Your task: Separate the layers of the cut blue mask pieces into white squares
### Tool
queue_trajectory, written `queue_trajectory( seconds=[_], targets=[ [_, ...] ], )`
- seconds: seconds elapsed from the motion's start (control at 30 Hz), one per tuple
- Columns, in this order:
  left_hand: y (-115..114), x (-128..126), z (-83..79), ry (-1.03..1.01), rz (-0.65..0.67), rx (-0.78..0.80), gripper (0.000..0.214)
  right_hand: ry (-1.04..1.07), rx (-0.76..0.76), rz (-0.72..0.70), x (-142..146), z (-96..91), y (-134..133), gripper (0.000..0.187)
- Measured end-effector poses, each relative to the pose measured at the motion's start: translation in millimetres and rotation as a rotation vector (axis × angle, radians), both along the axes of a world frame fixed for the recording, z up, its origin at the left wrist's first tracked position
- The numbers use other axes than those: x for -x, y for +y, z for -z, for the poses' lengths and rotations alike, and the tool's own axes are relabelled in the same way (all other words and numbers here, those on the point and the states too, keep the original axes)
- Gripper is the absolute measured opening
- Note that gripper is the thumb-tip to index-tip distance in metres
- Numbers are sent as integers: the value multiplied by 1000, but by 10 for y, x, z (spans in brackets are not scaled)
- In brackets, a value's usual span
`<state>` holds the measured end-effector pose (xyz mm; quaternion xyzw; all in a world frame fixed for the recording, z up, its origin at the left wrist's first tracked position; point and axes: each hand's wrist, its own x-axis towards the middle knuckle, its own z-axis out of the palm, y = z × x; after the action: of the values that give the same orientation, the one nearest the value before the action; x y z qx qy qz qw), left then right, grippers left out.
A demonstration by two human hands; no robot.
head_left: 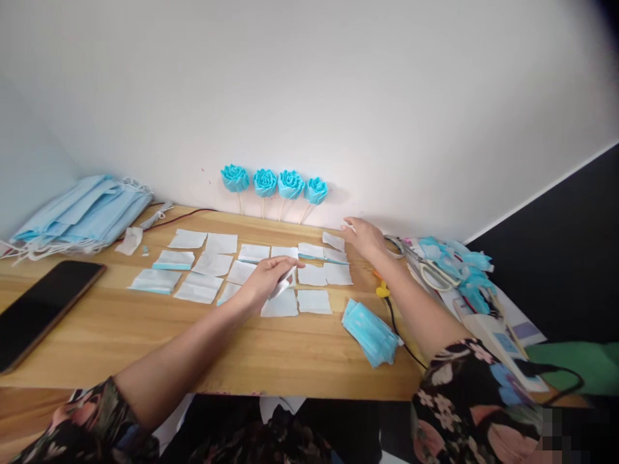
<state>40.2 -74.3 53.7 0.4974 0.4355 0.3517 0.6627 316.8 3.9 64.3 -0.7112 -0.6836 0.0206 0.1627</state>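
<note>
My left hand hovers above rows of white, cloth-like squares, some with blue edges. Its fingers are closed on a small white piece, mostly hidden behind them. My right hand is held out near the wall, to the right of the squares. Its fingers are apart, with nothing visible between them. Beyond my hands, several blue rose-like flowers on thin sticks lean against the wall. A stack of blue mask pieces lies on the table below my right forearm.
At the left are a pile of blue face masks and a black phone. Scissors and blue scraps lie on the right. Near my right forearm is a yellow object with a black cable. The wooden table meets the wall.
</note>
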Motion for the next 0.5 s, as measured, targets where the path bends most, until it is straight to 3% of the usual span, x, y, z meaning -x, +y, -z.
queue_trajectory(
  seconds=[0.13, 0.27, 0.37, 0.5],
  targets=[
    [51, -27, 108, -181, -104, -37, 31, 160, -96, -189, 463, -213, -472, 36],
    [67, -50, 180, -321, -73, -29, 36, 456, 63, -346, 839, -238, -891, 41],
    [32, -60, 162, -347, -19, -96, 43, 571, 119, -338, 971, -134, -991, 39],
    [-1, -60, 121, -307, -12, -170, 45, 738, -41, -226, 1060, 38, -994, 20]
  ],
)
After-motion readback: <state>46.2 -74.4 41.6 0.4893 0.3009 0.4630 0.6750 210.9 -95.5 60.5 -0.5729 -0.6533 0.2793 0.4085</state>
